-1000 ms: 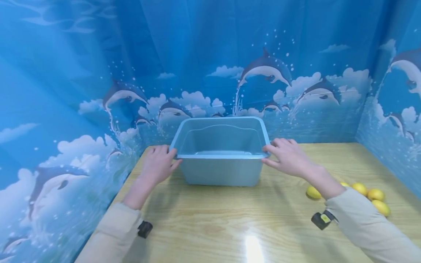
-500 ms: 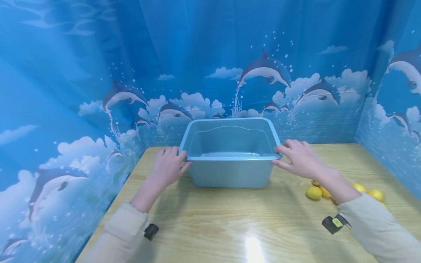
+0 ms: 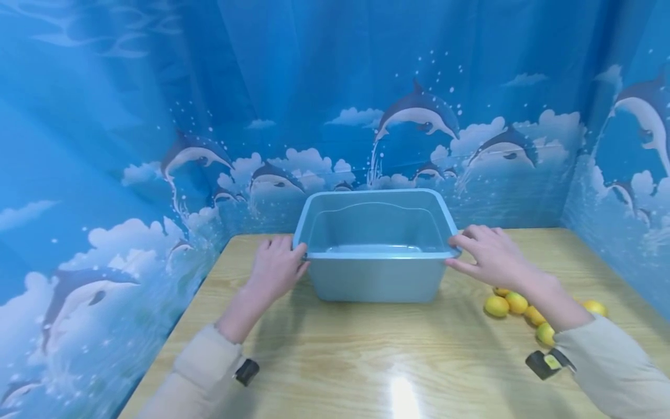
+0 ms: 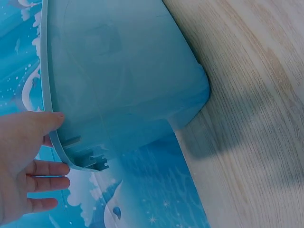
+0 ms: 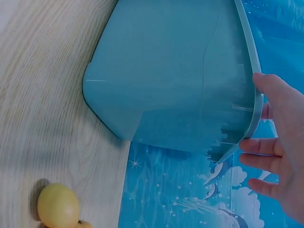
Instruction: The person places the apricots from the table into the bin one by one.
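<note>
The left hand (image 3: 277,269) pinches the rim (image 3: 377,256) of a blue tub (image 3: 377,282) at its near left corner, clamped between thumb and fingers, and the right hand (image 3: 492,256) grips the near right corner the same way. The tub stands upright on the wooden table (image 3: 340,361) before a dolphin curtain (image 3: 314,87), with yellow fruit (image 3: 496,306) lying to its right, partly hidden by the right forearm (image 3: 556,302)

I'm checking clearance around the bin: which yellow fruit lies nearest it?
The leftmost yellow fruit in the head view; the other fruits lie farther right of the bin.
</note>
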The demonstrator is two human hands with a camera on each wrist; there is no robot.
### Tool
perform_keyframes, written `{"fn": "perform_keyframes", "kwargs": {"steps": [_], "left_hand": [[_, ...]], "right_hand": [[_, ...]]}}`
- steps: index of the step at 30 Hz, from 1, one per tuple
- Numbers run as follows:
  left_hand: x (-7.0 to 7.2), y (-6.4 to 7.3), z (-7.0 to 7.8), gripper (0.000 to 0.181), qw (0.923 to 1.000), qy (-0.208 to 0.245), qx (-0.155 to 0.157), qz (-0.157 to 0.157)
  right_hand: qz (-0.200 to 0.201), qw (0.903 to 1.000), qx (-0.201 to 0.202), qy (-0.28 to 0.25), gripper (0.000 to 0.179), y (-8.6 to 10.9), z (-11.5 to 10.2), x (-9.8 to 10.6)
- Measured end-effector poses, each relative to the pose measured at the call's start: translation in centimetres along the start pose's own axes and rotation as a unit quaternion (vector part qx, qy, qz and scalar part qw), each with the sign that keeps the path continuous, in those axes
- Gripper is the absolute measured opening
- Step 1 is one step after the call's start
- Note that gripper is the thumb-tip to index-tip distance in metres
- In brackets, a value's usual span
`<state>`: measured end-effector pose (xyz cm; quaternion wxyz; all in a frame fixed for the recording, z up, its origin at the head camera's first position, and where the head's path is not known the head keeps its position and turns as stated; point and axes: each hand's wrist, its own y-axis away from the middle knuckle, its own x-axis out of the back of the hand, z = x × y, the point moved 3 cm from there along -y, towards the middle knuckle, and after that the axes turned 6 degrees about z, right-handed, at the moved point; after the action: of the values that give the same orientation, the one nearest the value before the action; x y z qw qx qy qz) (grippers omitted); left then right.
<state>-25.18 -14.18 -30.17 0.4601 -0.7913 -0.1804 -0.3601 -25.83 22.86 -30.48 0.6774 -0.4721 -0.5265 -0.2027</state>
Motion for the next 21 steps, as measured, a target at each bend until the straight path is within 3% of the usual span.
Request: {"fn": "perform_keyframes", "kwargs": {"steps": [5,13,21], "left_hand": [[0.3,-0.1,0.7,0.027,0.9999,-0.003,-0.008,0.008],[1.1,0.1,1.9,0.027,0.9999,-0.005,-0.012,-0.010],[2.0,0.4,2.7,0.027,0.9997,0.006,-0.022,0.001]], "right_hand": [[0.013,0.9998,0.011,0.006,0.037,0.8,0.2,0.5],[0.022,0.9996,0.018,0.007,0.034,2.1,0.3,0.9],[0.025,0.9995,0.018,0.008,0.033,3.4,0.4,1.5]]}}
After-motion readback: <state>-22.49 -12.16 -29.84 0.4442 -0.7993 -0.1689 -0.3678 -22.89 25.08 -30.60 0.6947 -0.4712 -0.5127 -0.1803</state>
